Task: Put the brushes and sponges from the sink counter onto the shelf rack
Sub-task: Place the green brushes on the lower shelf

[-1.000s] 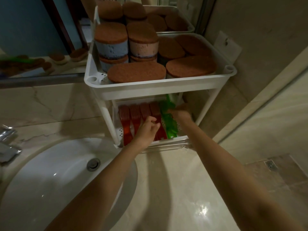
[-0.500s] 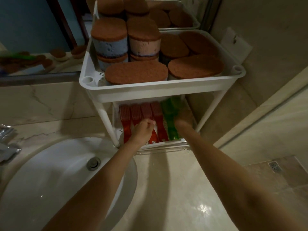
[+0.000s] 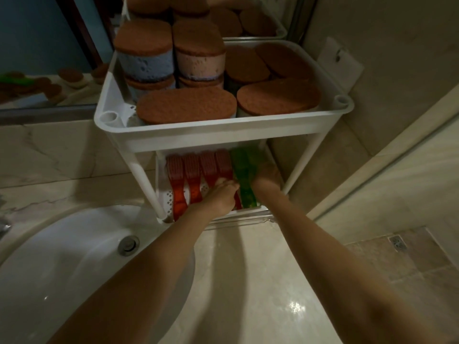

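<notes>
A white two-tier shelf rack (image 3: 223, 135) stands on the marble counter behind the sink. Its top tier is packed with several brown-topped sponges (image 3: 186, 105), some of them stacked. On the lower tier several red brushes (image 3: 180, 184) lie side by side, with a green brush (image 3: 244, 180) to their right. My left hand (image 3: 223, 194) is curled over the handle of the rightmost red brush. My right hand (image 3: 267, 178) reaches into the lower tier and grips the green brush from the right. The top tier shades its fingertips.
The white sink basin (image 3: 62, 269) with its drain (image 3: 128, 244) lies at the lower left. Part of the faucet (image 3: 3, 224) shows at the left edge. A mirror (image 3: 37, 45) sits behind the rack, and tiled floor with a drain (image 3: 397, 243) lies to the right.
Both hands have pushed deeper into the lower tier. The green brush went from tilted to lying flat beside the red ones, and my left hand settled onto the rightmost red handle.
</notes>
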`<control>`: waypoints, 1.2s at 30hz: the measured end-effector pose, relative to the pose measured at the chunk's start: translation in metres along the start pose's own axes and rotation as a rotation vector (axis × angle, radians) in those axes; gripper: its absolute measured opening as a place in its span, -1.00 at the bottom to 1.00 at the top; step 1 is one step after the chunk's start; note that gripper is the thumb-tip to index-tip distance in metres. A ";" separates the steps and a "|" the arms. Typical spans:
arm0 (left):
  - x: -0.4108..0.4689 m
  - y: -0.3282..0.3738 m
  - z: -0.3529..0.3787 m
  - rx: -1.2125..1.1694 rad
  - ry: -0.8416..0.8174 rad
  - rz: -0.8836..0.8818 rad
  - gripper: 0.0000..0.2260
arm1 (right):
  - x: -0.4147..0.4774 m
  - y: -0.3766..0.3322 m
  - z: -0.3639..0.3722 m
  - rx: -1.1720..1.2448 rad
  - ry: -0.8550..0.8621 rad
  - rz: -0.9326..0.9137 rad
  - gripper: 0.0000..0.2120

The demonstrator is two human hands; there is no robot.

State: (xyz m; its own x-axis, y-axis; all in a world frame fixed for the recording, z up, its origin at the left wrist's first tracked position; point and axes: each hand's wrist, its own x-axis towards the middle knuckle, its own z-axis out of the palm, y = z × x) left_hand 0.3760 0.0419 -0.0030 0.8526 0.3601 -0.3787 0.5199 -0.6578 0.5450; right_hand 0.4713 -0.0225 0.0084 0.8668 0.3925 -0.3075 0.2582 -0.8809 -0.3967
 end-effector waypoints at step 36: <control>-0.159 -0.022 -0.022 -0.641 0.726 -0.274 -0.80 | -0.144 -0.041 0.010 0.231 0.029 -0.365 -0.71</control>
State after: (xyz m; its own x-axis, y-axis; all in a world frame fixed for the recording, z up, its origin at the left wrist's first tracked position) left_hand 0.2299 0.0138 0.0616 0.4140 0.9022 -0.1207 0.4511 -0.0882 0.8881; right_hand 0.3313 -0.0401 0.0608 0.7489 0.6569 -0.0879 0.4509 -0.6023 -0.6588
